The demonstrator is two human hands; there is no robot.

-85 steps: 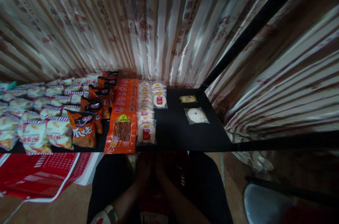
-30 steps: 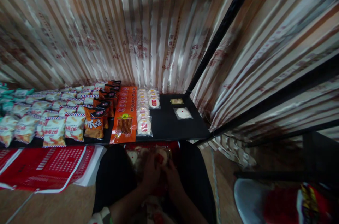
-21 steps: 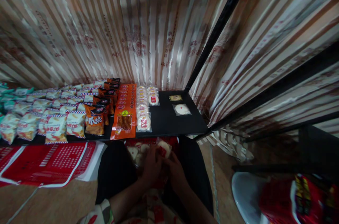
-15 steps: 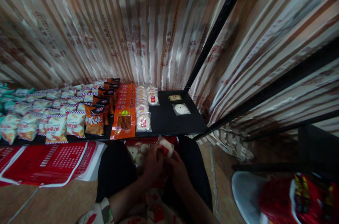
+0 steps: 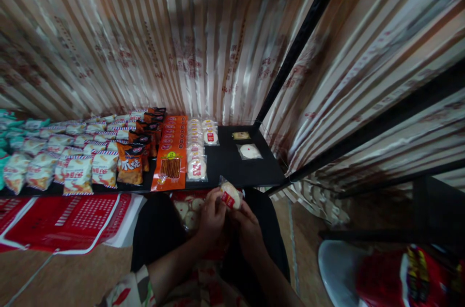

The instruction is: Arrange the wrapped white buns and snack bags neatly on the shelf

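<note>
Between my two hands is a round white cake in a clear wrapper with a red label (image 5: 231, 195), held just in front of the shelf edge. My left hand (image 5: 212, 212) grips its left side, and my right hand (image 5: 247, 223) is closed on its lower right side. Below them, between my knees, a red bag (image 5: 176, 195) holds several more wrapped white cakes (image 5: 191, 212). On the black shelf (image 5: 227, 167), a row of similar wrapped cakes (image 5: 196, 167) overlaps front to back, with a shorter row (image 5: 210, 137) beside it.
Left of the cakes lie orange snack packs (image 5: 169, 166), orange-black bags (image 5: 130, 164) and white snack bags (image 5: 77, 174). A lone white cake (image 5: 250, 151) and a small yellowish packet (image 5: 240, 135) lie at the right. Black posts (image 5: 301, 38) and a striped curtain (image 5: 203, 45) enclose the shelf.
Both hands have raised the wrapped cake slightly and turned it, so its red label shows more fully now. Items on the shelf stay put.
</note>
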